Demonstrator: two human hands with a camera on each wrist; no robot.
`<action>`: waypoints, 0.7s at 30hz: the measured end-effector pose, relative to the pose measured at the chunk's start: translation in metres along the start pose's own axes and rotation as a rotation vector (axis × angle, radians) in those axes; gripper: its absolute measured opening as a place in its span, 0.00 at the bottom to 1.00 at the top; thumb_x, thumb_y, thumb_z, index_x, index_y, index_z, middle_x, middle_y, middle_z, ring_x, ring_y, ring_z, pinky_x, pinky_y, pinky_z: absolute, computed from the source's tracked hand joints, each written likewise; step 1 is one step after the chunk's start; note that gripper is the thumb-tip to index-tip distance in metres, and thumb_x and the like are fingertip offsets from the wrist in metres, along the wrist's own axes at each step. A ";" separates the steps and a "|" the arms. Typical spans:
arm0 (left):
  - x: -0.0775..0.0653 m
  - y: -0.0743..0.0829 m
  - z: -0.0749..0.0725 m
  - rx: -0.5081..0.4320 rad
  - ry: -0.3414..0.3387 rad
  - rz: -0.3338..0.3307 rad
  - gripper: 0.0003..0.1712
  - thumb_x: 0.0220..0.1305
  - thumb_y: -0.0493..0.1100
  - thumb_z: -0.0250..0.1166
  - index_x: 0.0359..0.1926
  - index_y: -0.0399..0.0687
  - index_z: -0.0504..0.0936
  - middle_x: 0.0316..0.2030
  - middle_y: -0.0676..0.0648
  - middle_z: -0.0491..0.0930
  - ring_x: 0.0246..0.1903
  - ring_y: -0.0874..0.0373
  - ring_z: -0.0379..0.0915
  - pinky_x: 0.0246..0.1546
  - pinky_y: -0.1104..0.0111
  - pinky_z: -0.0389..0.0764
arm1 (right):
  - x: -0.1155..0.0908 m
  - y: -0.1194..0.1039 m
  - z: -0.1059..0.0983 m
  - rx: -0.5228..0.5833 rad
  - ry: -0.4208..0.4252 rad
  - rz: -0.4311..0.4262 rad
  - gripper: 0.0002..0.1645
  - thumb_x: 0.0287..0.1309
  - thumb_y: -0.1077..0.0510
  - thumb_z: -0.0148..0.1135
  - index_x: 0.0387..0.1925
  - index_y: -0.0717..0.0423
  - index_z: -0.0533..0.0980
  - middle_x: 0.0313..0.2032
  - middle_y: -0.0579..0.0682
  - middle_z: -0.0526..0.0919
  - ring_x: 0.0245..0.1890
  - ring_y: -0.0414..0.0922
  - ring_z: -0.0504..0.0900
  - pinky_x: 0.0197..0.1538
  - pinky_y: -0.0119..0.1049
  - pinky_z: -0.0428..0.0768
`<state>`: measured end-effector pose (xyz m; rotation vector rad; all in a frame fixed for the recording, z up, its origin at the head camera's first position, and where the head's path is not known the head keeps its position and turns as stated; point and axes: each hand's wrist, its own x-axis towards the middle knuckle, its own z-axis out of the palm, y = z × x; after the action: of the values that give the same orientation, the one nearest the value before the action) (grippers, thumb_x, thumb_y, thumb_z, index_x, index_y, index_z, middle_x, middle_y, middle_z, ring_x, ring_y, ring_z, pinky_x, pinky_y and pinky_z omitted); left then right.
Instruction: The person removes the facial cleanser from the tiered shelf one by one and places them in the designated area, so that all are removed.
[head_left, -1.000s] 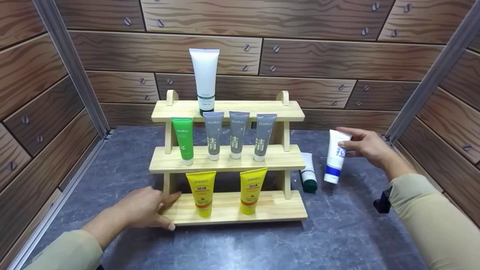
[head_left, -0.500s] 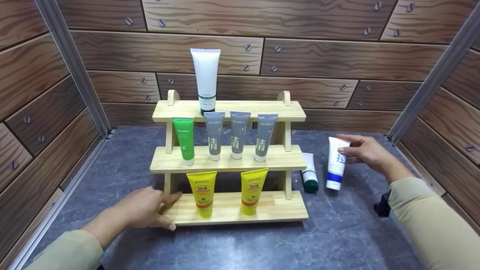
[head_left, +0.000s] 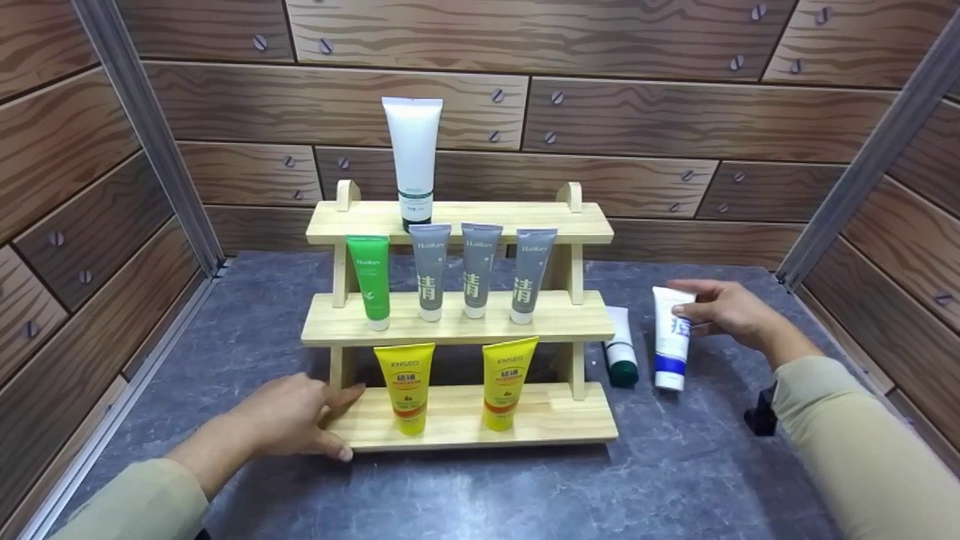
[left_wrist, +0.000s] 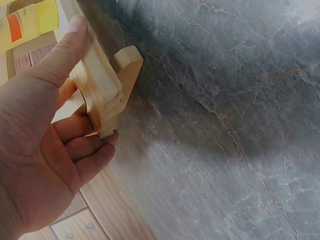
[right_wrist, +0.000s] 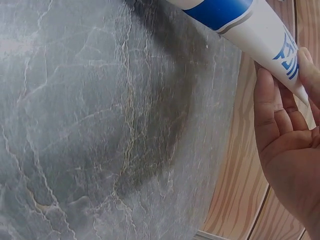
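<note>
My left hand grips the left end of the bottom shelf of a three-tier wooden display stand. In the left wrist view its thumb lies along the shelf edge and its fingers curl round the end. To the right of the stand, my right hand pinches a white squeeze tube with a blue band near its flat crimped end, cap end down. The right wrist view shows that tube between thumb and fingers, with blue lettering on it. Beside it, a white tube with a dark green cap lies on the table.
A tall white tube stands on the top shelf. The middle shelf holds a green tube and three grey tubes. Two yellow tubes stand on the bottom shelf. Wood-patterned walls enclose the grey marbled table.
My right hand has lowered the blue-banded tube toward the table and slightly nearer to me. The left hand keeps its hold on the stand, and the tubes on the shelves have stayed put.
</note>
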<state>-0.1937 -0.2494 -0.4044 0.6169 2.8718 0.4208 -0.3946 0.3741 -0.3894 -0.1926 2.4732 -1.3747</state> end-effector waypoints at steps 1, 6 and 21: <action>0.000 0.000 0.000 -0.001 -0.001 -0.002 0.55 0.46 0.66 0.83 0.73 0.49 0.78 0.21 0.54 0.72 0.30 0.54 0.73 0.43 0.44 0.83 | 0.001 0.000 0.000 -0.004 -0.001 0.002 0.44 0.71 0.53 0.70 0.81 0.57 0.62 0.60 0.61 0.74 0.50 0.46 0.82 0.55 0.46 0.85; 0.001 0.000 0.000 0.000 -0.008 -0.010 0.55 0.46 0.66 0.83 0.73 0.50 0.77 0.22 0.53 0.73 0.32 0.53 0.75 0.45 0.43 0.83 | 0.004 0.002 0.000 -0.019 -0.006 0.004 0.45 0.71 0.52 0.70 0.81 0.58 0.62 0.60 0.61 0.74 0.50 0.46 0.81 0.55 0.45 0.85; 0.000 -0.001 -0.001 -0.001 0.012 0.015 0.54 0.46 0.65 0.84 0.72 0.49 0.78 0.20 0.56 0.68 0.28 0.55 0.70 0.39 0.47 0.82 | 0.016 0.015 0.007 0.037 -0.023 0.020 0.44 0.72 0.55 0.69 0.80 0.63 0.60 0.55 0.51 0.79 0.47 0.42 0.83 0.52 0.41 0.86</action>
<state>-0.1946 -0.2501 -0.4040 0.6380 2.8800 0.4293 -0.4069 0.3724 -0.4090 -0.1734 2.4226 -1.4011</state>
